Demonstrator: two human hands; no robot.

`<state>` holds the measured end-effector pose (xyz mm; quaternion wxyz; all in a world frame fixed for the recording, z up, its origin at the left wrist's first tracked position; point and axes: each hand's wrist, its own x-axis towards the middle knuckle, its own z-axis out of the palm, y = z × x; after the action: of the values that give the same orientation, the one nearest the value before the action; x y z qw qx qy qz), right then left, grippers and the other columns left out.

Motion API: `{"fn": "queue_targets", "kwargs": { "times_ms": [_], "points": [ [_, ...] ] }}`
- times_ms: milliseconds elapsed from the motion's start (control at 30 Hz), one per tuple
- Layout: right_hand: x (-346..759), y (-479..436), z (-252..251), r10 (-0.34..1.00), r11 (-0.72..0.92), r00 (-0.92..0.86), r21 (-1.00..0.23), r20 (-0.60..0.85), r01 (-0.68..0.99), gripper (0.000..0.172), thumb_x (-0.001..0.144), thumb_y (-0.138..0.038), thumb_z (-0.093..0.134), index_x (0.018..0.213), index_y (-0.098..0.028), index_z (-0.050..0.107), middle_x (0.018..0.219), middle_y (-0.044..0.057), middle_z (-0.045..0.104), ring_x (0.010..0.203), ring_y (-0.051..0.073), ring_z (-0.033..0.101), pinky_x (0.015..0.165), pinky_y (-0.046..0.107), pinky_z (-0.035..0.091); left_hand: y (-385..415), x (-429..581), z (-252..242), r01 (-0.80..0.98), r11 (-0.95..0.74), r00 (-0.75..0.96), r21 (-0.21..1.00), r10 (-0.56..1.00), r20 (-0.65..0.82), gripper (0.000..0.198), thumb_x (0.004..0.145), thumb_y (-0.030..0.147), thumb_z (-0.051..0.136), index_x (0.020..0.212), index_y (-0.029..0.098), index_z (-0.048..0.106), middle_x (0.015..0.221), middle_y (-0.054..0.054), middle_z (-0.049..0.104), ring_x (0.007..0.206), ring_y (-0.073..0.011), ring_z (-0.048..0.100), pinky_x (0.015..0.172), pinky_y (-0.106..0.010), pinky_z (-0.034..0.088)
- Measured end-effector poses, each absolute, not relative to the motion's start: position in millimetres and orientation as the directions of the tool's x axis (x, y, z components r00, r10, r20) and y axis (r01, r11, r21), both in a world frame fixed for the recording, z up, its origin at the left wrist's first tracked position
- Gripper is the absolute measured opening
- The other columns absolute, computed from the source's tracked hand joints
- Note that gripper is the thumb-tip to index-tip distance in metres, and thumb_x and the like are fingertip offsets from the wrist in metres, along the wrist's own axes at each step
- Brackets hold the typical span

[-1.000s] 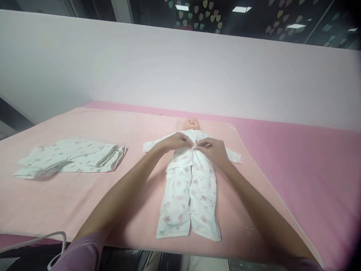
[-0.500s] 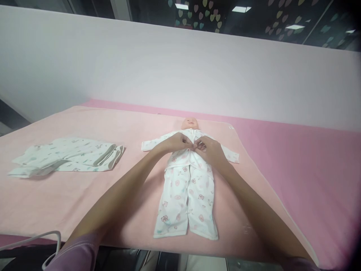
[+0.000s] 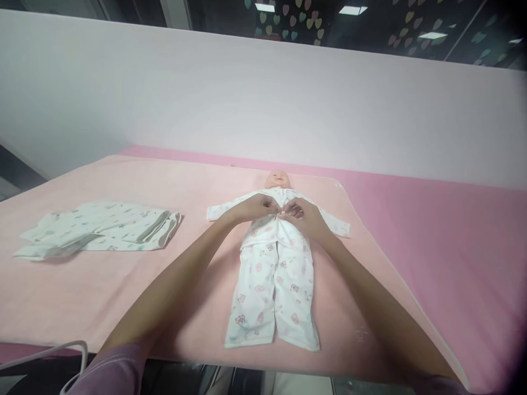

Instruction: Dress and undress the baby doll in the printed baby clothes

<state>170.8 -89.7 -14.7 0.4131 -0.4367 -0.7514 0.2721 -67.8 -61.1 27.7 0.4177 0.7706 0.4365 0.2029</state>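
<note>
A baby doll (image 3: 278,179) lies on its back, dressed in a white printed jacket (image 3: 263,233) and matching trousers (image 3: 269,293). Over its chest, my left hand (image 3: 261,207) pinches the jacket's front edge near the middle opening. Close against it, my right hand (image 3: 303,215) grips the other side of the same front with thumb and fingers. The fingertips of both hands nearly meet at a small fastening, too small to make out clearly. Both jacket sleeves stretch out sideways beyond my hands, and my fingers hide part of the chest.
Folded white printed clothes (image 3: 102,225) lie to the left on the peach blanket (image 3: 197,334). Pink cloth (image 3: 444,241) covers the right side. A white partition (image 3: 263,104) rises behind. A white cable (image 3: 53,346) hangs at the lower left edge.
My fingers have shifted slightly at the jacket's front, the right fingers a little more spread from the left. The doll and folded clothes have stayed in place.
</note>
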Motion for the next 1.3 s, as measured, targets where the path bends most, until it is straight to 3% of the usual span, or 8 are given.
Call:
{"fn": "queue_targets", "kwargs": {
  "times_ms": [133, 233, 333, 533, 700, 867, 1000, 1300],
  "points": [
    [182, -91, -3, 0.869, 0.485, -0.334, -0.759, 0.365, 0.435, 0.024, 0.095, -0.048, 0.080, 0.103, -0.026, 0.073, 0.114, 0.004, 0.076, 0.090, 0.019, 0.069, 0.084, 0.035, 0.058, -66, -66, 27, 0.558, -0.330, 0.487, 0.762, 0.873, 0.021, 0.028, 0.094, 0.048, 0.071, 0.103, 0.021, 0.073, 0.091, -0.003, 0.067, 0.079, -0.0181, 0.059, 0.066, -0.029, 0.040],
    [192, -82, 10, 0.861, 0.495, -0.387, -0.717, 0.330, 0.490, 0.028, 0.102, -0.043, 0.068, 0.126, -0.029, 0.071, 0.123, 0.006, 0.073, 0.094, 0.020, 0.067, 0.084, 0.036, 0.057, -64, -61, 27, 0.568, -0.335, 0.422, 0.751, 0.903, 0.083, 0.038, 0.091, 0.048, 0.076, 0.117, 0.023, 0.066, 0.099, -0.003, 0.071, 0.083, -0.0195, 0.064, 0.070, -0.029, 0.045],
    [196, -61, 18, 0.854, 0.511, -0.429, -0.632, 0.294, 0.583, 0.035, 0.104, -0.033, 0.059, 0.137, -0.029, 0.069, 0.121, 0.007, 0.070, 0.096, 0.022, 0.066, 0.088, 0.039, 0.056, -52, -51, 29, 0.596, -0.315, 0.336, 0.738, 0.933, 0.126, 0.029, 0.094, 0.046, 0.072, 0.109, 0.022, 0.065, 0.102, -0.004, 0.074, 0.086, -0.0205, 0.066, 0.073, -0.029, 0.046],
    [190, -31, 14, 0.856, 0.506, -0.425, -0.642, 0.293, 0.576, 0.019, 0.097, -0.039, 0.068, 0.109, -0.024, 0.071, 0.114, 0.006, 0.071, 0.091, 0.020, 0.064, 0.086, 0.038, 0.054, -27, -42, 34, 0.578, -0.263, 0.371, 0.773, 0.928, 0.038, 0.037, 0.088, 0.037, 0.070, 0.062, 0.020, 0.049, 0.063, -0.001, 0.052, 0.061, -0.0154, 0.045, 0.060, -0.031, 0.030],
    [185, -41, -1, 0.940, 0.339, -0.210, -0.801, 0.269, 0.493, 0.031, 0.091, -0.047, 0.079, 0.106, -0.024, 0.066, 0.103, 0.002, 0.073, 0.084, 0.019, 0.065, 0.078, 0.033, 0.054, -21, -53, 35, 0.540, -0.197, 0.380, 0.818, 0.924, -0.028, 0.028, 0.080, 0.040, 0.078, 0.068, 0.019, 0.065, 0.072, -0.002, 0.063, 0.067, -0.0169, 0.052, 0.063, -0.031, 0.035],
    [186, -45, -11, 0.934, 0.354, -0.192, -0.841, 0.300, 0.410, 0.026, 0.091, -0.048, 0.080, 0.103, -0.025, 0.081, 0.118, 0.005, 0.077, 0.096, 0.020, 0.069, 0.089, 0.035, 0.055, -20, -54, 30, 0.483, -0.191, 0.405, 0.854, 0.914, -0.024, 0.046, 0.082, 0.047, 0.079, 0.060, 0.019, 0.050, 0.065, -0.001, 0.050, 0.062, -0.0144, 0.042, 0.061, -0.032, 0.029],
    [187, -42, -22, 0.947, 0.321, -0.136, -0.890, 0.292, 0.323, 0.035, 0.082, -0.053, 0.089, 0.103, -0.024, 0.086, 0.109, 0.006, 0.080, 0.087, 0.020, 0.068, 0.085, 0.036, 0.056, -21, -49, 24, 0.440, -0.201, 0.411, 0.875, 0.912, 0.003, 0.050, 0.084, 0.048, 0.077, 0.058, 0.020, 0.045, 0.063, 0.001, 0.041, 0.061, -0.0133, 0.037, 0.061, -0.032, 0.026],
    [169, -47, -34, 0.945, 0.302, 0.049, -0.920, 0.323, 0.250, 0.037, 0.076, -0.055, 0.093, 0.097, -0.025, 0.087, 0.110, 0.009, 0.083, 0.094, 0.026, 0.074, 0.089, 0.041, 0.060, -19, -49, 21, 0.447, -0.175, 0.400, 0.877, 0.916, -0.021, 0.041, 0.083, 0.048, 0.076, 0.063, 0.019, 0.054, 0.065, -0.002, 0.050, 0.062, -0.0153, 0.045, 0.061, -0.030, 0.032]
  ]
}}
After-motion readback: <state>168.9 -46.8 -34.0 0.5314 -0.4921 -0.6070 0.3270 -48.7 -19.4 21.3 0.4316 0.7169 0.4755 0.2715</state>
